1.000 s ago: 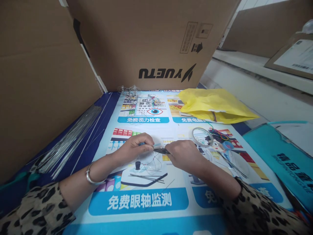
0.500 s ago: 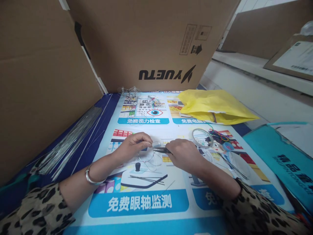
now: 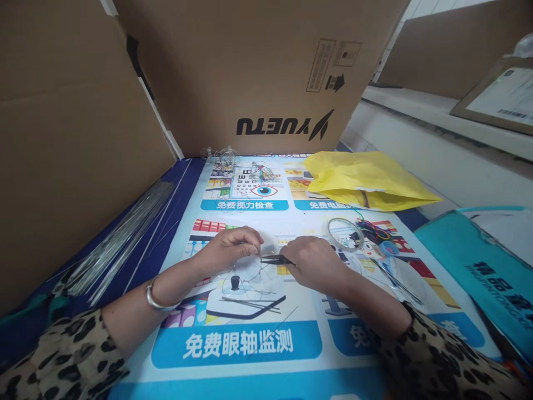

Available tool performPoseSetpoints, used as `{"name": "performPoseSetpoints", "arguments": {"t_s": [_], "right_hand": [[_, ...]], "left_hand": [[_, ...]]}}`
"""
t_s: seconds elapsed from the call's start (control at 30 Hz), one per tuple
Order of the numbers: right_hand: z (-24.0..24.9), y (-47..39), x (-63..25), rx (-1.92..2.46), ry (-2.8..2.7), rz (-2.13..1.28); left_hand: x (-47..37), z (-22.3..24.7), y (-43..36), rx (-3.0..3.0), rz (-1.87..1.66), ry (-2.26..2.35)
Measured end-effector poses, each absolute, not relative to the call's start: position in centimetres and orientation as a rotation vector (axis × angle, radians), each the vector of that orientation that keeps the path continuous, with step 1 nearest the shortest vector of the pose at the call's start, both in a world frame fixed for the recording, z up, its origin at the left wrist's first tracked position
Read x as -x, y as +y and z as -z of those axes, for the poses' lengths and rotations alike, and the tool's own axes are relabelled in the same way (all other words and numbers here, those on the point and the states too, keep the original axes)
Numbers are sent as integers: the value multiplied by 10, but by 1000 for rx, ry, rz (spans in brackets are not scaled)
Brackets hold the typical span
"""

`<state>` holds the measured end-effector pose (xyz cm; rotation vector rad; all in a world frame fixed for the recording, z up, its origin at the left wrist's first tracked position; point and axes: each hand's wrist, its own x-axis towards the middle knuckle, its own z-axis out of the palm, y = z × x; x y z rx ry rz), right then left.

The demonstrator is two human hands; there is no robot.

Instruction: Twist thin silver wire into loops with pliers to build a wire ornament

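Observation:
Over the middle of the printed mat, my left hand (image 3: 235,250) pinches a thin wire (image 3: 259,272) that bends into loops below the fingers. In my right hand (image 3: 314,260) is a pair of pliers (image 3: 275,259), gripped in a fist, dark jaws pointing left at the wire near my left fingertips. The jaws look slightly apart; whether they touch the wire I cannot tell. A small black plug-like piece (image 3: 235,282) sits just below my left hand. Fine wire loops by it are too thin to trace fully.
A bundle of straight wires (image 3: 120,239) lies on the blue cloth at left. Tangled wire pieces (image 3: 222,158) sit at the back. To the right are a roll of clear tape (image 3: 328,230), coloured cords (image 3: 381,230), a yellow bag (image 3: 370,178) and a teal bag (image 3: 470,266). Cardboard (image 3: 250,66) walls the back.
The pliers' jaws have opened a little and shifted slightly down from my left fingertips. The wire loop between the hands has turned lower. Both arms are otherwise nearly in place.

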<state>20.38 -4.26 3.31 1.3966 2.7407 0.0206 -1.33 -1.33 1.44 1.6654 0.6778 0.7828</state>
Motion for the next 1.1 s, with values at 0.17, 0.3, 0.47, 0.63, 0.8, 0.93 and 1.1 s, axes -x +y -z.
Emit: {"name": "performPoseSetpoints", "arguments": {"t_s": [0.17,0.3,0.47,0.63,0.8,0.93,1.1], "right_hand": [[-35,-43,-203,-1359,2745,-7],[-37,-44,-203,-1357,2722,-17],[-39,-45,-202,-1372,2675,-8],[-40,-45,-202,-1368,2680,-19],[-37,-44,-203,-1374,2689,-23],[-33,-42,-203,-1377,2737,-63],[-33,-42,-203,-1386,2716,-43]], "left_hand": [[13,-16,-14,-1688,-777,628],[12,-16,-15,-1701,-776,614],[12,-16,-16,-1704,-763,628],[12,-17,-16,-1705,-757,640],[11,-16,-16,-1705,-759,650],[12,-14,-15,-1710,-759,683],[13,-13,-15,-1726,-751,676]]}}
